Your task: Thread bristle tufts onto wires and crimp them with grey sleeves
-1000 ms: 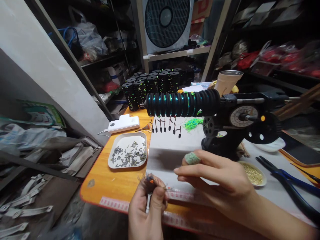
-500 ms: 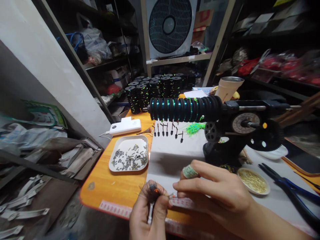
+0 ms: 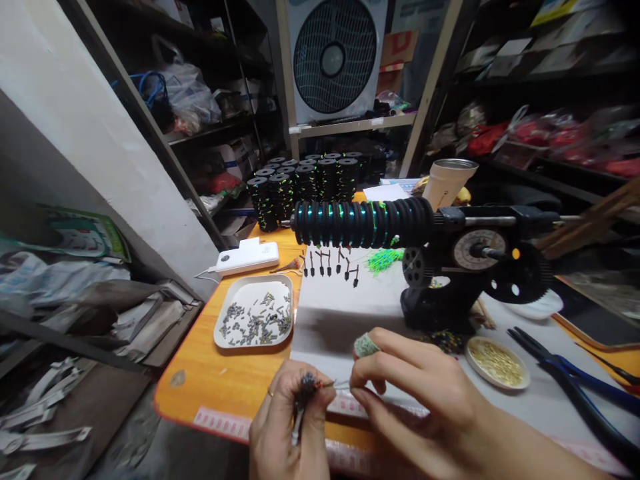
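Observation:
Near the table's front edge, my left hand (image 3: pixel 295 420) is closed on a small dark bundle (image 3: pixel 307 387) with orange bits and a pale stem below it. Thin strands (image 3: pixel 341 385) run from the bundle toward my right hand (image 3: pixel 425 393), whose thumb and forefinger are pinched together at their end. A green wrap (image 3: pixel 367 345) covers one finger of that hand. Beyond both hands stands a black winding device (image 3: pixel 365 222) with ridged rings and a dial. Small dark pieces (image 3: pixel 330 267) lie in a row on the white sheet, beside green strands (image 3: pixel 384 261).
A white tray (image 3: pixel 255 312) of small metal pieces sits at the left, near a white power bank (image 3: pixel 247 257). Rows of black spools (image 3: pixel 300 183) stand behind. At the right are a dish of golden bits (image 3: pixel 498 362), pliers (image 3: pixel 560 363) and a beige cup (image 3: pixel 450 181).
The view has shifted slightly. My right hand has moved a little away from my left, with thin strands now showing between them. The fine dark hairs above the left fingers no longer stand out.

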`<state>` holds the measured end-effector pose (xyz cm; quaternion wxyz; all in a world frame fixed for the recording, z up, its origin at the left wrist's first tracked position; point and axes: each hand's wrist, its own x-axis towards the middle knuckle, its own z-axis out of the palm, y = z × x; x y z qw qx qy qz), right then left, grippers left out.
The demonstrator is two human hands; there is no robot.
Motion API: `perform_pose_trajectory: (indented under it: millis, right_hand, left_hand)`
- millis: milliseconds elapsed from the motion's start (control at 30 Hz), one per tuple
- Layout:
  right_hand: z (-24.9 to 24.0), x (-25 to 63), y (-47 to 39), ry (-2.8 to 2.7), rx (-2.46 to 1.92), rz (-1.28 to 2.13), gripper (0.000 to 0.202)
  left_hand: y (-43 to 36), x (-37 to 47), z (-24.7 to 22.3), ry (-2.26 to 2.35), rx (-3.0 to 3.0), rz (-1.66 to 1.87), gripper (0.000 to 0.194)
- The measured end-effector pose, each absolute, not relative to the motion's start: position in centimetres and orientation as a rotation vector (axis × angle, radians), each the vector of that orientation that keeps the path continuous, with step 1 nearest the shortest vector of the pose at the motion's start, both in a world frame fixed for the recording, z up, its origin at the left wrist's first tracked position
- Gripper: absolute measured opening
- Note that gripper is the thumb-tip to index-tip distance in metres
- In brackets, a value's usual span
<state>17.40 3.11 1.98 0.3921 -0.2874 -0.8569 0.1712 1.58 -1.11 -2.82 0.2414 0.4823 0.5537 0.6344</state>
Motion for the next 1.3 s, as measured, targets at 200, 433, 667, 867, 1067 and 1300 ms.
perform_pose_trajectory:
  millis: [200,433,667,867,1067,1300]
  right_hand:
    - [2.2,18.2,4.0,-2.124,-0.738,0.298,0.014]
    - [3.1,18.1,3.6,-2.029,-0.775,0.463,0.014]
    - [2.1,17.6,3.9,-1.946,-0.864,0.625,0.010]
    - [1.2,16.9,4.2,-1.851,-0.825,0.720,0.012]
    - [1.5,16.8,3.4,-1.853,-0.815,0.636,0.012]
    - [1.2,17.0,3.7,-1.863,-0.774,0.686,0.013]
  left_hand:
    - [-0.3,-2.6,-3.4,1.784,1.350,1.624,0.004]
    - [0.7,-1.4,-2.6,1.439,1.482,1.254,0.024]
    - [0.3,0.7,-1.9,1.070,0.961,1.502,0.018]
    - [0.1,2.8,-1.7,0.908,0.813,1.504,0.022]
    - [-0.6,4.2,-1.8,1.145,0.808,1.538,0.029]
    - [-1.0,4.5,-2.6,1.131,0.817,1.555,0.026]
